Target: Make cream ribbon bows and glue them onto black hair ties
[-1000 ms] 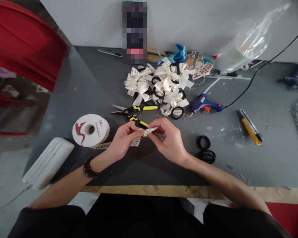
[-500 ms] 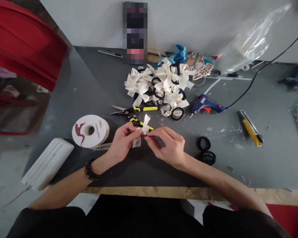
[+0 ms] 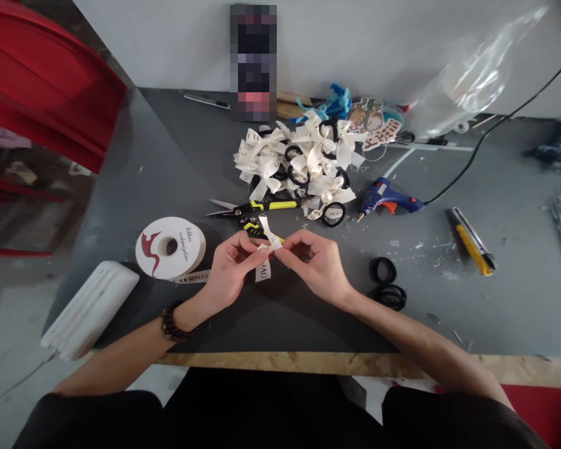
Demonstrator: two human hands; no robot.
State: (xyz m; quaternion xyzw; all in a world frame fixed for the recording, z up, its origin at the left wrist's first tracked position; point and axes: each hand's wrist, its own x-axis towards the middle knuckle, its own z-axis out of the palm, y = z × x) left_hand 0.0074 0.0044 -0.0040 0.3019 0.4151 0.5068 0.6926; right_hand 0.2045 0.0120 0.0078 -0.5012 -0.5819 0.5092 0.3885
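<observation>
Both hands meet over the grey table point(image 3: 135, 187), pinching one small piece of cream printed ribbon point(image 3: 263, 269). My left hand point(image 3: 231, 269) grips its left side, with a printed tail hanging below the fingers. My right hand point(image 3: 315, 265) pinches the right side, and a short end of ribbon sticks up between the two hands. Just behind them lie yellow-handled scissors point(image 3: 257, 206). A ribbon spool point(image 3: 171, 246) stands left of my left hand, its loose end trailing toward it.
A heap of finished cream bows on black hair ties point(image 3: 299, 162) lies behind the scissors. A blue glue gun point(image 3: 388, 197) with its cord, a yellow utility knife point(image 3: 470, 240), two black hair ties point(image 3: 386, 282), a white block point(image 3: 91, 305) and a clear plastic bag point(image 3: 467, 81) surround them.
The ribbon piece lay flat between the fingertips, then one end stood upright. Now that end leans left and the printed tail hangs lower. My right hand has shifted slightly up.
</observation>
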